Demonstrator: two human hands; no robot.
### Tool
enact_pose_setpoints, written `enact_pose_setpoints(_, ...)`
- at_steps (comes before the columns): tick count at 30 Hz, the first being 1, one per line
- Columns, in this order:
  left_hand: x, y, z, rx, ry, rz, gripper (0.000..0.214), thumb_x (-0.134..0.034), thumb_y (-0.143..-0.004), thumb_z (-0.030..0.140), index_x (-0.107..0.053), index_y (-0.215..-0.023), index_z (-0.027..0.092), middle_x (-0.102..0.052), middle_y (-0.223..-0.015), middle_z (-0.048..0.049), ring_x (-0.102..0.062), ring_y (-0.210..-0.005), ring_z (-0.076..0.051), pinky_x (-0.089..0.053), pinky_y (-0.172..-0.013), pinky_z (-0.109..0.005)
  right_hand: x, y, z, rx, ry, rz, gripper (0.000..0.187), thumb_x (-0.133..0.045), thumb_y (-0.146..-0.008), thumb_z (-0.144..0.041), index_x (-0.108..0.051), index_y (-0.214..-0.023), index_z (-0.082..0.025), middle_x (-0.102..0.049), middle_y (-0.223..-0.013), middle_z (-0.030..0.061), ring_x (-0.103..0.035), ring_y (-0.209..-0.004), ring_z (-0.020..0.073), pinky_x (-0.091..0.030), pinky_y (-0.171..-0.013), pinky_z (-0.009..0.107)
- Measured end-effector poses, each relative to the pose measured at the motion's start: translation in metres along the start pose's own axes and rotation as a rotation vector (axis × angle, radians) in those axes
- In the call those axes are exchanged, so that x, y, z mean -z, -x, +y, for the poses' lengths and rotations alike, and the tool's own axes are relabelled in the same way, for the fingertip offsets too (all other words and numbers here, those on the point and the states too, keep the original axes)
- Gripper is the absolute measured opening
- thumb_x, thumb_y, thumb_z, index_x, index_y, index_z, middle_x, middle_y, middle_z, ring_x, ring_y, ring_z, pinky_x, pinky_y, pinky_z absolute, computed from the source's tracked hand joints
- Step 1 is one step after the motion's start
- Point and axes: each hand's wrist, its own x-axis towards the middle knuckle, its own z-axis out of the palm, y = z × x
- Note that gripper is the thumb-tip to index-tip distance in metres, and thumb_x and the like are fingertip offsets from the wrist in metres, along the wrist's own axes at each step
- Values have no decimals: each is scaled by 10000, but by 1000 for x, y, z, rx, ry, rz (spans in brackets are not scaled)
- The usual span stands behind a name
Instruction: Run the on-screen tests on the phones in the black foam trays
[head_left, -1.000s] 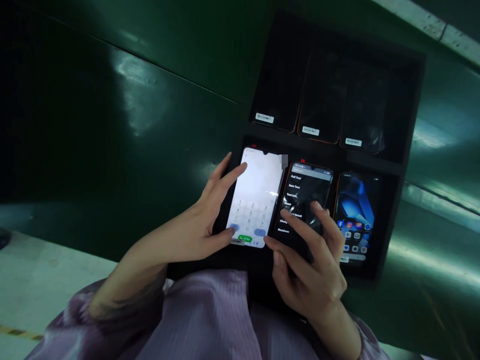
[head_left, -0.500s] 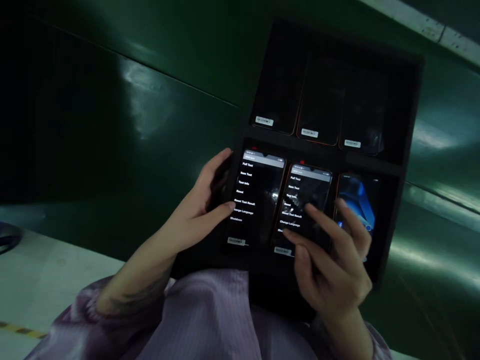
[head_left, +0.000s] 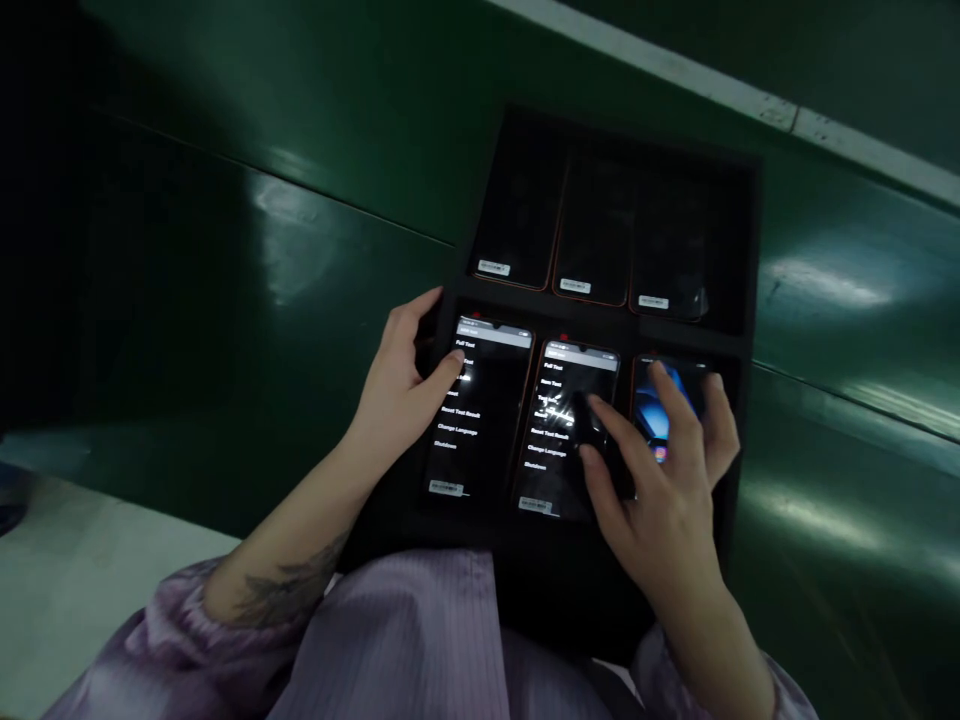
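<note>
A black tray point(head_left: 541, 305) in front of me carries phones in two rows. My left hand point(head_left: 401, 390) grips its left side, fingers mostly hidden behind the wall, the thumb lying over the left phone point(head_left: 491, 400). That phone and the middle phone point(head_left: 559, 478) both show a lit text menu with lines such as "Full Test" and "Shutdown". A blue picture glows on the right phone point(head_left: 646, 412). Spread over the middle and right phones are the fingers of my right hand point(head_left: 667, 480), holding nothing; whether a fingertip touches glass I cannot tell.
In the tray's far row lie three dark phones, the left one point(head_left: 517, 220), the centre one point(head_left: 592, 235) and the right one point(head_left: 667, 240), each with a white barcode label. Below is a glossy green surface point(head_left: 360, 240) with a seam. A pale strip point(head_left: 675, 70) crosses the upper right.
The tray appears lower and further left in view. My left thumb has moved up along the left phone. My right hand has shifted its fingers from the middle phone's lower menu towards its right side.
</note>
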Motion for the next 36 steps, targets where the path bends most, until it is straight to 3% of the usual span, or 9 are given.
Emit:
enact_pose_setpoints(7,1,2,-1,10,159,-32,624,-723,-879,357,-524,-1466,286,-552,-1537,-78,-502,-1469,-320,-391,-1284,-541,-5,-4,0,12,15,-55,330,-580,-1020,-287,-650,-1328,-190,-404,-1651,184,-157,-1608,497,-324,-1173,816)
enact_pose_setpoints(12,4,4,-1,55,217,-54,632,-755,-863,351,-539,-1456,313,-566,-1543,-39,-480,-1493,-333,-456,-1248,-549,17,-2,29,-54,-20,47,280,-581,-1025,-295,-720,-1264,-250,-515,-1603,110,-267,-1598,437,-283,-1235,759)
enact_pose_setpoints(14,4,4,0,64,226,-61,627,-758,-866,370,-545,-1453,321,-561,-1552,-33,-481,-1492,-340,-472,-1238,-557,27,5,52,-151,-11,111,298,-570,-1035,-330,-732,-1279,-275,-585,-1547,96,-355,-1565,407,-284,-1249,726)
enact_pose_setpoints(17,4,3,0,81,213,-75,635,-764,-867,387,-538,-1459,339,-569,-1538,-24,-509,-1469,-338,-483,-1235,-546,31,21,82,-429,-145,197,386,-576,-1023,-464,-715,-1339,-292,-658,-1465,87,-504,-1471,371,-369,-1228,644)
enact_pose_setpoints(20,3,1,-1,80,188,-70,657,-774,-858,402,-529,-1465,338,-562,-1530,-27,-508,-1467,-339,-473,-1245,-536,22,35,90,-773,-488,219,476,-594,-983,-562,-693,-1359,-287,-690,-1422,85,-618,-1369,335,-447,-1189,578)
enact_pose_setpoints(22,2,1,-2,72,154,-50,672,-776,-856,406,-521,-1473,335,-546,-1541,-38,-498,-1473,-342,-444,-1263,-550,14,40,85,-885,-627,222,520,-634,-945,-585,-691,-1344,-257,-697,-1404,110,-639,-1338,344,-455,-1178,607)
enact_pose_setpoints(28,-8,12,8,118,187,23,651,-767,-873,392,-531,-1478,357,-556,-1545,-12,-501,-1472,-345,-430,-1275,-565,7,45,82,-706,-667,193,486,-645,-954,-517,-687,-1357,-249,-725,-1344,102,-685,-1241,309,-535,-1084,526)
enact_pose_setpoints(33,-17,23,19,198,336,87,551,-771,-854,361,-632,-1387,374,-616,-1492,83,-377,-1558,-361,-478,-1252,-538,11,56,93,-573,-648,104,524,-595,-1003,-454,-583,-1493,-267,-642,-1497,105,-616,-1372,311,-519,-1124,526)
enact_pose_setpoints(36,-19,23,17,183,353,183,540,-787,-762,289,-725,-1295,349,-662,-1447,75,-416,-1535,-359,-411,-1291,-538,14,60,95,-545,-627,32,555,-538,-1039,-423,-480,-1576,-298,-572,-1574,97,-564,-1436,320,-492,-1156,561)
